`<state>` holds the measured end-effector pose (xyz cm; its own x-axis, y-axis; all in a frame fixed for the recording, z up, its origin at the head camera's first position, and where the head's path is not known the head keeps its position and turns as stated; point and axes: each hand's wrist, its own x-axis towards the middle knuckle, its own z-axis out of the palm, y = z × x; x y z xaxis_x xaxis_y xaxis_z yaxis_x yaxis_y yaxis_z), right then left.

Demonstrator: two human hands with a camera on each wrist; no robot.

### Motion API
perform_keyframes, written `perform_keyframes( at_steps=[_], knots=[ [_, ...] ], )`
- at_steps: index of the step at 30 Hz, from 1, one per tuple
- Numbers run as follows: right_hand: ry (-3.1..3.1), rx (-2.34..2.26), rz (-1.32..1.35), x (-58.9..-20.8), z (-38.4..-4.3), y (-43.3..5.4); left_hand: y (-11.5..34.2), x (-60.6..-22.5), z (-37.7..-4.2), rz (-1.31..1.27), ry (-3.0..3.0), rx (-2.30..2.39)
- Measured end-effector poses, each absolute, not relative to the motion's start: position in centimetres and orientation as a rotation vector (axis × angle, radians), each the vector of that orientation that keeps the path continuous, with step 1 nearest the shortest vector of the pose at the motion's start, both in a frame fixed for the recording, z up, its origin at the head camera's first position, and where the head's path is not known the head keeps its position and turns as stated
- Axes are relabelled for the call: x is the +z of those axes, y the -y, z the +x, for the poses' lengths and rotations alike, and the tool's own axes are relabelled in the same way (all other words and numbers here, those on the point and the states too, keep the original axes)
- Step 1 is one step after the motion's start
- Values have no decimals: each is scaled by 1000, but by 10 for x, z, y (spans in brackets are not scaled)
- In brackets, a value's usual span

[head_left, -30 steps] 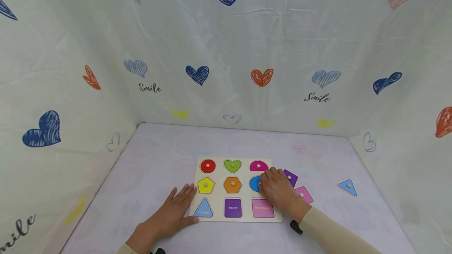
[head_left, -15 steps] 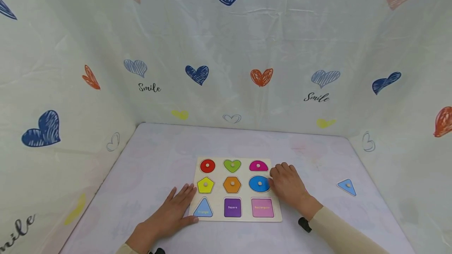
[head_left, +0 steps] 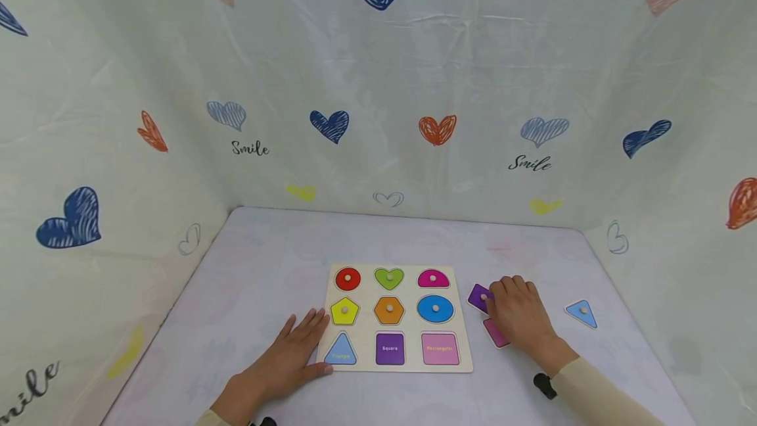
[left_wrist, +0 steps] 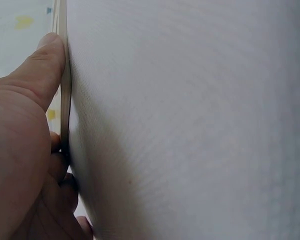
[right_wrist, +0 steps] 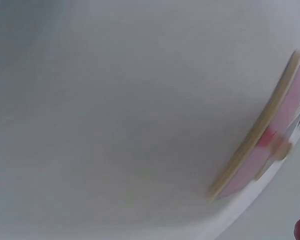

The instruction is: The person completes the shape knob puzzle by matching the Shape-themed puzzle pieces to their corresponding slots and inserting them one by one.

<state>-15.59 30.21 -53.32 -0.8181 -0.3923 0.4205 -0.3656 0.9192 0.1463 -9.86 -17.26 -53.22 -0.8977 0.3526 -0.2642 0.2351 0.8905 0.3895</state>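
Note:
A pale wooden shape-puzzle board [head_left: 367, 294] lies on the table. Its red circle, green heart, magenta semicircle, yellow pentagon, orange hexagon and blue oval are in place with knobs, while the triangle, square and rectangle spots show printed labels. My left hand [head_left: 296, 347] rests with straight fingers along the board's left edge; its thumb [left_wrist: 49, 62] lies at that edge in the left wrist view. Right of the board, my right hand [head_left: 523, 314] pinches the knob of a purple square piece [head_left: 478, 299]. Below it, a pink rectangle piece [head_left: 494, 334] lies partly hidden by this hand.
A blue triangle piece [head_left: 582, 314] lies alone farther right on the white table [head_left: 284, 242]. White curtains [head_left: 378, 71] printed with hearts enclose the table at the back and sides.
My right hand has moved right from over the board's blue oval to the loose purple and pink pieces. The left hand has stayed at the board's edge.

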Motion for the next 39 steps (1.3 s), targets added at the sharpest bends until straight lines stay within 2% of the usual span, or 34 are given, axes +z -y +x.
perform_keyframes(
  at_steps=[10,22,39],
  knots=[
    [2625,50,413,-530,-147,-358,173,-533,-98,449,-2736,502],
    [2722,131,118,-529,-131,-419,172,-534,-98,458,-2735,501],
    [2906,142,-130,-533,-118,-459,172,-533,-98,464,-2742,503]
  ],
)
